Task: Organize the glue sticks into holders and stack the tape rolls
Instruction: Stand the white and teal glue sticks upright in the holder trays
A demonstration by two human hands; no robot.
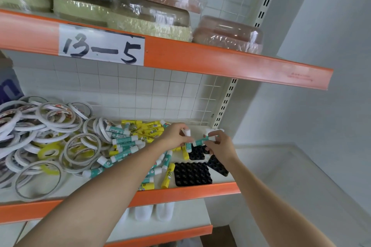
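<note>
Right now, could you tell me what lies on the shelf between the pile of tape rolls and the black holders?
In the head view, a heap of loose teal and yellow glue sticks lies between the tape rolls and the black holders.

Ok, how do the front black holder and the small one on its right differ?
The front holder lies flat at the shelf edge; the small holder sits tilted, a corner pointing forward. The front holder looks larger, with more holes showing. The small holder lies just under the right hand; the front holder lies clear of both hands. Both are black, with round holes, all empty.
</note>
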